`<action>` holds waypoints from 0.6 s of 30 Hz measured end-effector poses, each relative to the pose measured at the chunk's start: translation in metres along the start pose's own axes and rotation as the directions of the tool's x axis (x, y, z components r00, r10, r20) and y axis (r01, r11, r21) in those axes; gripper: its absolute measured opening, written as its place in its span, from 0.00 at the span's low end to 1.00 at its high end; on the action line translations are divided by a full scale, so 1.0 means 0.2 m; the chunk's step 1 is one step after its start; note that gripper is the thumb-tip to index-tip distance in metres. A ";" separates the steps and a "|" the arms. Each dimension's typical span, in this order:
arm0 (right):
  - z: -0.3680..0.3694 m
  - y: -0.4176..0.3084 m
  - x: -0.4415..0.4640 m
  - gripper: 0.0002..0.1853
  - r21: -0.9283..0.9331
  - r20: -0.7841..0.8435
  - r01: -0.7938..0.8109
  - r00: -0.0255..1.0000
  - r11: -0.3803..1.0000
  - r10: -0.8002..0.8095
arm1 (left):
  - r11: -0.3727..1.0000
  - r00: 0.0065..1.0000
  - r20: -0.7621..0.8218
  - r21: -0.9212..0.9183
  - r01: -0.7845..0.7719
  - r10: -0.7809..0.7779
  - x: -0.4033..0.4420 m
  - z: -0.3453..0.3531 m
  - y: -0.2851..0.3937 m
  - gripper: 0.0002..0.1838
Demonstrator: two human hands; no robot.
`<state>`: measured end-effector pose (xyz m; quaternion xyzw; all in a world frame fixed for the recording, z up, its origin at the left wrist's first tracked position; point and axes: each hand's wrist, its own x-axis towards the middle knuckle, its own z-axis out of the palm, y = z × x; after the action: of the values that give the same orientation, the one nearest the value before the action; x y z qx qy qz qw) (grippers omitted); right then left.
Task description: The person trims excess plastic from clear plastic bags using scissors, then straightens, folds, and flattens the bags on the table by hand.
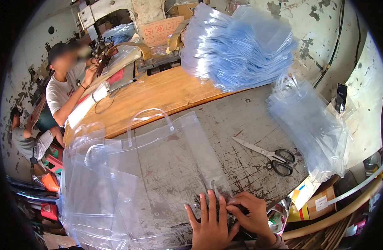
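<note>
A clear plastic bag with a looped handle lies flat on the scratched grey tabletop. My left hand rests on its lower right part, fingers spread and holding nothing. Beside it, the thumb and index finger of my right hand are pinched together at the bag's lower right corner; what lies between the fingertips is too small to make out. More clear bags with handles overlap at the left. Scissors with black handles lie on the table, above and right of my hands.
A big pile of bluish plastic sheets sits on the wooden board at the back. Stacked clear bags lie at the right, near a phone. Two people sit at the left. A cardboard box stands below the right edge.
</note>
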<state>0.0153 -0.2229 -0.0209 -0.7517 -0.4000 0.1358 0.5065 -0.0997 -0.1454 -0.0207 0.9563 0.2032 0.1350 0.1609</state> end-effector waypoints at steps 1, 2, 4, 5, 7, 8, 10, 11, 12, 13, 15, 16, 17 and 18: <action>0.00 0.00 0.00 0.06 0.009 0.007 0.003 1.000 1.000 -0.003 | 1.000 1.000 0.011 0.006 0.006 -0.006 0.00 0.00 0.00 0.41; 0.00 0.00 0.00 0.06 0.003 0.018 0.003 1.000 1.000 -0.003 | 1.000 1.000 0.011 0.004 0.011 -0.011 -0.01 0.02 0.00 0.41; 0.00 0.01 0.00 0.06 0.002 0.017 0.012 1.000 1.000 -0.013 | 0.993 0.998 0.061 0.117 -0.014 0.007 -0.01 0.05 -0.03 0.39; 0.00 0.01 0.00 0.06 -0.003 0.008 0.025 1.000 1.000 -0.025 | 0.993 0.998 0.061 0.120 -0.011 0.004 -0.01 0.06 -0.03 0.39; -0.01 0.00 0.00 0.06 -0.008 0.017 0.006 1.000 1.000 -0.006 | 0.993 0.998 0.055 0.117 -0.021 0.014 -0.01 0.04 -0.03 0.39; -0.01 0.00 -0.01 0.06 -0.016 0.026 -0.014 1.000 1.000 0.014 | 0.993 0.998 0.055 0.117 -0.022 0.015 0.00 0.03 -0.02 0.39; -0.01 0.00 -0.01 0.05 -0.016 0.017 -0.001 1.000 1.000 0.001 | 1.000 1.000 0.006 0.002 -0.005 0.005 0.00 0.00 0.00 0.40; -0.01 0.01 -0.01 0.05 -0.016 0.010 0.012 1.000 1.000 -0.012 | 1.000 1.000 0.006 0.002 -0.006 0.006 0.00 0.00 0.00 0.40; -0.01 0.01 -0.01 0.05 -0.016 0.010 0.012 1.000 1.000 -0.012 | 1.000 1.000 0.005 0.011 -0.007 0.007 0.00 0.00 -0.01 0.40; -0.01 0.01 -0.01 0.05 -0.015 0.010 0.022 1.000 1.000 -0.022 | 1.000 1.000 0.003 0.020 -0.009 0.009 0.00 0.00 -0.01 0.40; -0.01 0.01 -0.01 0.05 -0.012 0.011 0.033 0.999 0.999 -0.032 | 1.000 1.000 0.000 0.016 -0.006 0.006 -0.01 0.00 -0.01 0.40; -0.01 0.01 -0.01 0.05 -0.018 0.019 0.022 1.000 1.000 -0.022 | 1.000 1.000 -0.004 0.011 -0.005 0.005 -0.01 0.01 -0.01 0.41; -0.01 0.00 -0.01 0.05 -0.023 0.028 0.012 1.000 1.000 -0.011 | 1.000 1.000 -0.004 0.011 -0.004 0.004 -0.01 0.01 -0.01 0.41; -0.01 0.00 -0.01 0.05 -0.024 0.029 0.012 0.999 1.000 -0.012 | 1.000 1.000 -0.012 0.014 -0.005 0.006 -0.01 0.01 -0.01 0.41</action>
<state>0.0157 -0.2258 -0.0210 -0.7532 -0.4135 0.1389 0.4924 -0.1006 -0.1454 -0.0235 0.9572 0.2025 0.1397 0.1528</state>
